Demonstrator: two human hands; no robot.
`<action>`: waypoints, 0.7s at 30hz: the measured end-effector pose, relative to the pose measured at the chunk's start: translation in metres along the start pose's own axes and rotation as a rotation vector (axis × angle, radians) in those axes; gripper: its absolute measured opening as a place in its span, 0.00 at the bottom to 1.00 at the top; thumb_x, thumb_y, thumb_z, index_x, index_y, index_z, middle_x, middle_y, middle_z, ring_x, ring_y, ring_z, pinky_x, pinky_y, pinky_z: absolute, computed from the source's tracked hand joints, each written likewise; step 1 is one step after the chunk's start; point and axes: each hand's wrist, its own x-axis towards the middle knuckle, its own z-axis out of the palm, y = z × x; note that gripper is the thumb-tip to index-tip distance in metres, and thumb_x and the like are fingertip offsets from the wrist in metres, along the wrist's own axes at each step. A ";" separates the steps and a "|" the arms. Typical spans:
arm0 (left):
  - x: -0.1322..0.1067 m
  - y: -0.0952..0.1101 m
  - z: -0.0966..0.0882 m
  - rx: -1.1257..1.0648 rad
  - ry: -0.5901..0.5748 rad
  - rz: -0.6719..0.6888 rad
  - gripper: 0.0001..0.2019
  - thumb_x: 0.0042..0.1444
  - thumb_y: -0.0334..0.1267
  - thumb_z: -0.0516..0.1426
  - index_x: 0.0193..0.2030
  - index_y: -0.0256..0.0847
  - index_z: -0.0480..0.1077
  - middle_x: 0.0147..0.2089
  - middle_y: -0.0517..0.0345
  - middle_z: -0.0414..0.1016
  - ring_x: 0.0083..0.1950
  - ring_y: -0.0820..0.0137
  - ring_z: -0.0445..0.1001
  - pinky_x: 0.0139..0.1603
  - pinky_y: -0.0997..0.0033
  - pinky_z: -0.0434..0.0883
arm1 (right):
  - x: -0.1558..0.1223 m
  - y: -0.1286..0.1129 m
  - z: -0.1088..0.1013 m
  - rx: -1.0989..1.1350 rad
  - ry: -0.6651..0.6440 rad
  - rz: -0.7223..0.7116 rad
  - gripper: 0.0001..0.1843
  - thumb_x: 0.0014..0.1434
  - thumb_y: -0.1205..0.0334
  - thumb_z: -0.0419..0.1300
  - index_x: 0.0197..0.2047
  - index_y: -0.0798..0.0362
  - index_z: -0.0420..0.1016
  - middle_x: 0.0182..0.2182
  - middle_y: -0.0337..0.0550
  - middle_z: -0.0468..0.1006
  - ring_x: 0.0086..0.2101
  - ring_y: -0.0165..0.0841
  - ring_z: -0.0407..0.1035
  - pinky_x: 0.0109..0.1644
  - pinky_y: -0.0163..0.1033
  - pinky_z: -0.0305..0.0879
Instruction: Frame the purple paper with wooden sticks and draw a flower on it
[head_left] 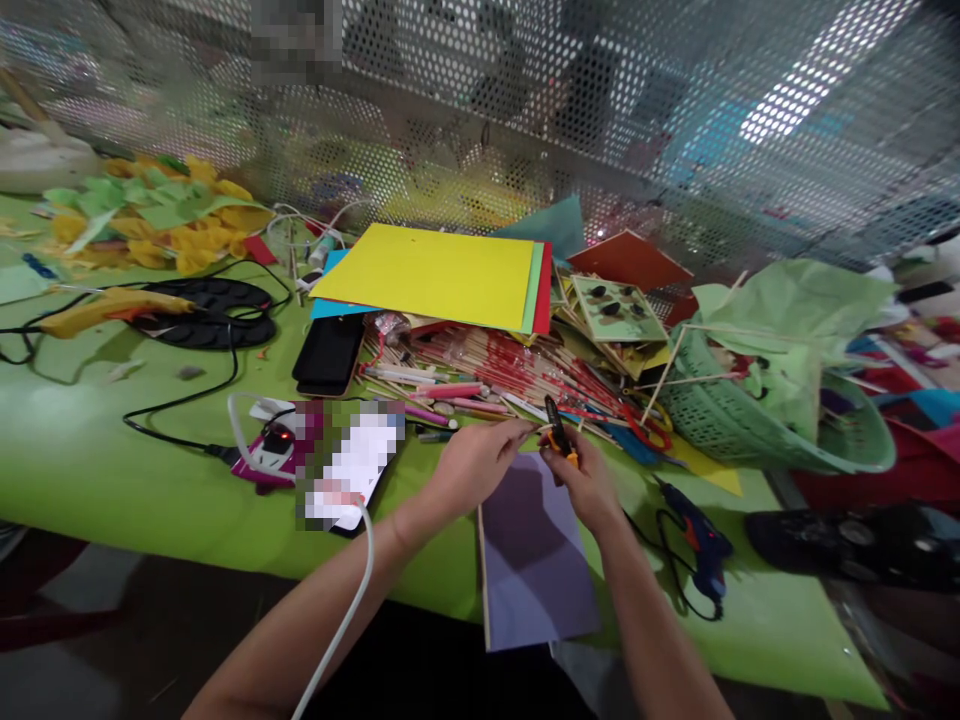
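Note:
My right hand (589,478) is closed around small pliers (554,418) with black jaws pointing up and orange handles. Close by on the left, my left hand (476,462) is pinched on a thin wooden stick (541,428), whose end meets the pliers; most of it is hidden by the fingers. Below both hands lies a purple board (536,560) with a pale wooden strip along its left edge, at the front edge of the green table (427,560). Just beyond the hands are pink pens (450,391) and a heap of red-and-tan sticks (510,362).
A blue glue gun (697,535) lies right, below a green basket (750,435). Coloured sheets (427,275) cover the back middle. A lit phone (356,465), a power strip (274,445) and a yellow glue gun (116,305) lie left. A white cable (352,610) crosses my left forearm.

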 end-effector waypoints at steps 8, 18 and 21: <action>0.003 0.003 -0.008 -0.065 0.083 -0.089 0.13 0.69 0.37 0.50 0.52 0.44 0.74 0.48 0.55 0.82 0.50 0.65 0.80 0.51 0.70 0.72 | 0.017 -0.005 -0.027 -0.158 0.150 -0.047 0.21 0.57 0.46 0.62 0.49 0.49 0.72 0.32 0.39 0.74 0.32 0.38 0.69 0.40 0.42 0.67; 0.006 -0.003 -0.009 -0.100 0.118 -0.119 0.05 0.67 0.34 0.50 0.40 0.44 0.65 0.33 0.61 0.74 0.35 0.69 0.74 0.40 0.72 0.68 | 0.091 -0.010 -0.045 -1.135 0.298 -0.225 0.31 0.60 0.42 0.63 0.58 0.55 0.73 0.46 0.60 0.75 0.46 0.53 0.71 0.51 0.54 0.64; 0.008 -0.003 -0.010 -0.080 0.118 -0.097 0.05 0.64 0.31 0.51 0.40 0.43 0.66 0.36 0.60 0.75 0.38 0.69 0.73 0.41 0.72 0.68 | 0.113 -0.003 -0.040 -1.161 0.316 -0.261 0.34 0.60 0.41 0.63 0.59 0.59 0.73 0.47 0.63 0.75 0.49 0.55 0.69 0.56 0.56 0.60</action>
